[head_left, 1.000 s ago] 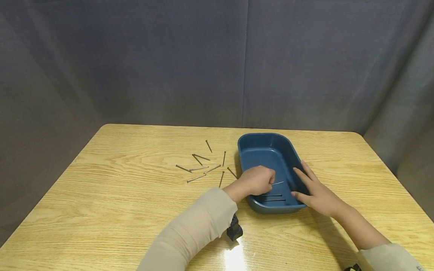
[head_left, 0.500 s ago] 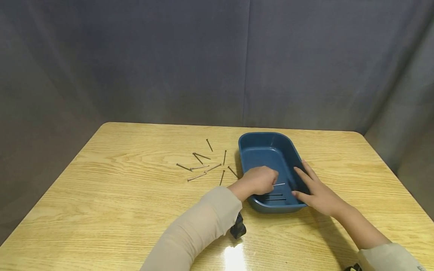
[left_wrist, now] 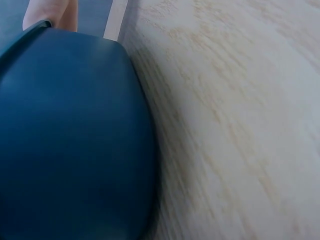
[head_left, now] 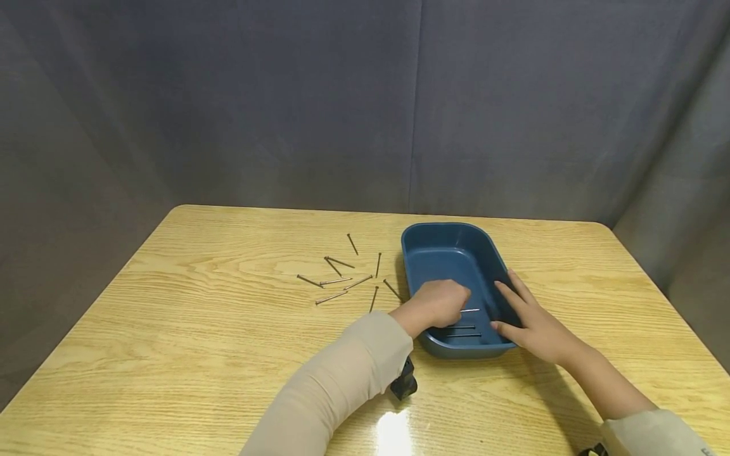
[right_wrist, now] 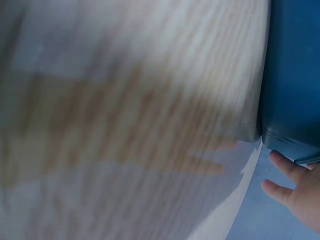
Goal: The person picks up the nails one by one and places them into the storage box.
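In the head view my left hand point(head_left: 438, 303) reaches over the near left rim of a blue rectangular tub point(head_left: 445, 269). Its fingers are curled, and a shiny nail point(head_left: 470, 310) pokes out from them, low over the tub floor. Two darker nails lie side by side below that hand on the floor, the lower nail point(head_left: 464, 335) closest to the near wall. My right hand point(head_left: 536, 326) rests on the tub's right rim with fingers spread, thumb and a fingertip inside. In the left wrist view, the tub wall point(left_wrist: 75, 135) hides most of the left hand.
Several loose nails lie scattered on the wooden table point(head_left: 199, 329) left of the tub, one nail point(head_left: 332, 297) among them. A nail point(head_left: 391, 290) sits close to the tub's left wall. Grey curtain point(head_left: 285, 107) hangs behind the table.
My left hand has shifted slightly right inside the tub, and the shiny nail at its fingers has come to lie flatter. The right hand and the tub look nearly unchanged.
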Demonstrator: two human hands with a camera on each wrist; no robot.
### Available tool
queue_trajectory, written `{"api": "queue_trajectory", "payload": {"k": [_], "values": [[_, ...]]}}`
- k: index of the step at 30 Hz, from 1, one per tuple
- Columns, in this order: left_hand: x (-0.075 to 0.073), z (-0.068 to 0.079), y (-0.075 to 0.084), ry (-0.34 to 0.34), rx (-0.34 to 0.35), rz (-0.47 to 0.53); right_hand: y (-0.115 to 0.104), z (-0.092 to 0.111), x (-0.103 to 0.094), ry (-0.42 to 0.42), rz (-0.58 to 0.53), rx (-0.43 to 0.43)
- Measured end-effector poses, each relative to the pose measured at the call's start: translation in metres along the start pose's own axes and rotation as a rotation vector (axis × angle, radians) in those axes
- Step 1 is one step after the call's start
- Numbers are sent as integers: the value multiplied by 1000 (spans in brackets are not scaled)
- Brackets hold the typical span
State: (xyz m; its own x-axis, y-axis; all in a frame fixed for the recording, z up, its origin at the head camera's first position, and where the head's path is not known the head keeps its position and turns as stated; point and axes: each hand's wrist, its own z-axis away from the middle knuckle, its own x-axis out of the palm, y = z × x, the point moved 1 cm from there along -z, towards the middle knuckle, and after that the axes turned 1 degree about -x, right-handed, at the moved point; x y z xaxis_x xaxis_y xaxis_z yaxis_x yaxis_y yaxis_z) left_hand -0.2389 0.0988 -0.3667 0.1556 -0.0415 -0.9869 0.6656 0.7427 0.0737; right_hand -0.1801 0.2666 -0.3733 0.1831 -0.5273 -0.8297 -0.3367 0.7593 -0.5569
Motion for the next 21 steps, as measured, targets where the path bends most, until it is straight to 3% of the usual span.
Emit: {"api": "queue_trajectory", "payload": {"k": [9,21], "values": [[1,-1,2,17,-11,-57,3,-1,2,-6,-7,11],[4,-5,4,-24,-19,-89,4,-2,2,-1,9,4]]}}
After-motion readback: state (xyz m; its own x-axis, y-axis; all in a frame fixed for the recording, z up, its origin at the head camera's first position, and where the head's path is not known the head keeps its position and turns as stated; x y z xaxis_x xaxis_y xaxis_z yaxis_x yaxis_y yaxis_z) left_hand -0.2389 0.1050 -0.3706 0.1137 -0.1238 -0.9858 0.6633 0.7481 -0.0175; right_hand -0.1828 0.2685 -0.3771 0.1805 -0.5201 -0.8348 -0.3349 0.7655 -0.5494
